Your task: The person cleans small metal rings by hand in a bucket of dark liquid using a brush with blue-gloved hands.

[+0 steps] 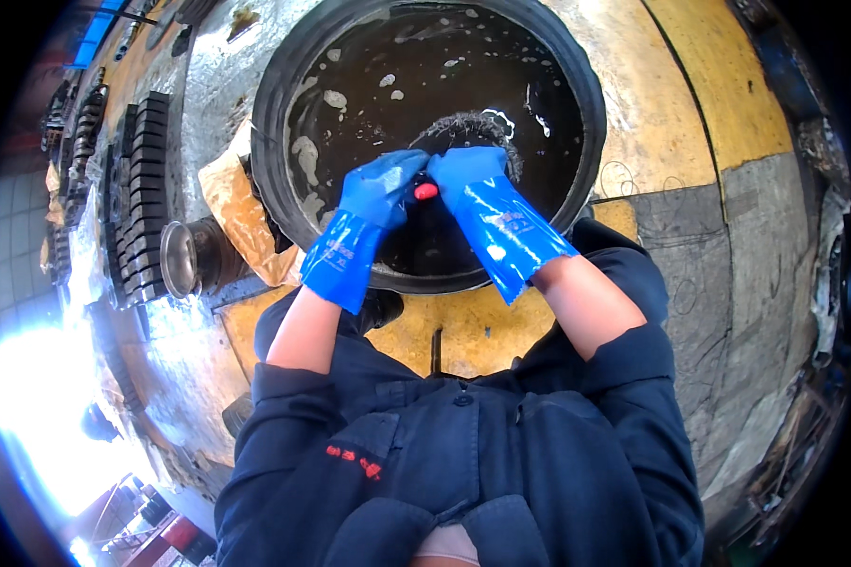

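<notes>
One big round black tub (284,85) stands on the floor (671,85), which has yellow and grey paint. The tub holds dark liquid with white foam spots. At its left edge lie one brown paper sheet (232,203), one metal cylinder (187,257) and one row of dark ribbed parts (147,189). Two hands in blue gloves meet over the near edge of the tub. The left hand (380,186) and the right hand (465,172) both close around one small red-handled thing (426,192), mostly hidden between them. One dark bristly brush head (477,130) shows just behind the right hand.
</notes>
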Available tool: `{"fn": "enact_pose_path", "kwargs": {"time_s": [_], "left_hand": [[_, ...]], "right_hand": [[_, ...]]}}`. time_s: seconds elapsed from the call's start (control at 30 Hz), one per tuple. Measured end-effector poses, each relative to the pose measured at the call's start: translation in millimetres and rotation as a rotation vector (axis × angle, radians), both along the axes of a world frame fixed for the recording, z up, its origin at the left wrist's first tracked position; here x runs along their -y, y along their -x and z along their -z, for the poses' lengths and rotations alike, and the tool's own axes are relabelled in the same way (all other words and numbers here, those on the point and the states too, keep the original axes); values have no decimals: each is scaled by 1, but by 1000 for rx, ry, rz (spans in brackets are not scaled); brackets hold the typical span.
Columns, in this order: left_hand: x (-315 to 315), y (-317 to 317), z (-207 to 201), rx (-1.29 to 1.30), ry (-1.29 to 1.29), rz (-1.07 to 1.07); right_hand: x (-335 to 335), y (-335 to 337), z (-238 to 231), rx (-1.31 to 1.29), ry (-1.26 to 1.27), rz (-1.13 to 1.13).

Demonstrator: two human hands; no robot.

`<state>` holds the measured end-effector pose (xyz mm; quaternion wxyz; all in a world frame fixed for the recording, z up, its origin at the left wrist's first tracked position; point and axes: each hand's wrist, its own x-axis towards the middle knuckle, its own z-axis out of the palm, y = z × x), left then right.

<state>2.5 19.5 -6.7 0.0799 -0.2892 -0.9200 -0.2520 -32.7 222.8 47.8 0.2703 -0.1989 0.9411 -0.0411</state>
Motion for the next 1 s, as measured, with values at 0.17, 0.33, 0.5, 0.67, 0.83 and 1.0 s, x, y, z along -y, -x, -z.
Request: {"fn": "enact_pose_path", "kwargs": {"time_s": [0.17, 0.33, 0.5, 0.67, 0.83, 1.0], "left_hand": [[-17, -9, -34, 680, 21, -290], [9, -15, -45, 1011, -795, -585], [15, -18, -38, 1039, -996, -516], [2, -21, -51, 935, -923, -452], [1, -19, -47, 975, -869, -584], [5, -16, -42, 964, -924, -539]], "right_hand": [[-15, 1, 42, -154, 137, 59], [-32, 6, 26, -185, 271, 387], [-17, -7, 27, -427, 1261, 103], [-9, -6, 23, -425, 953, -43], [-23, -6, 23, -243, 792, 318], [-16, -9, 21, -420, 1206, 207]]}}
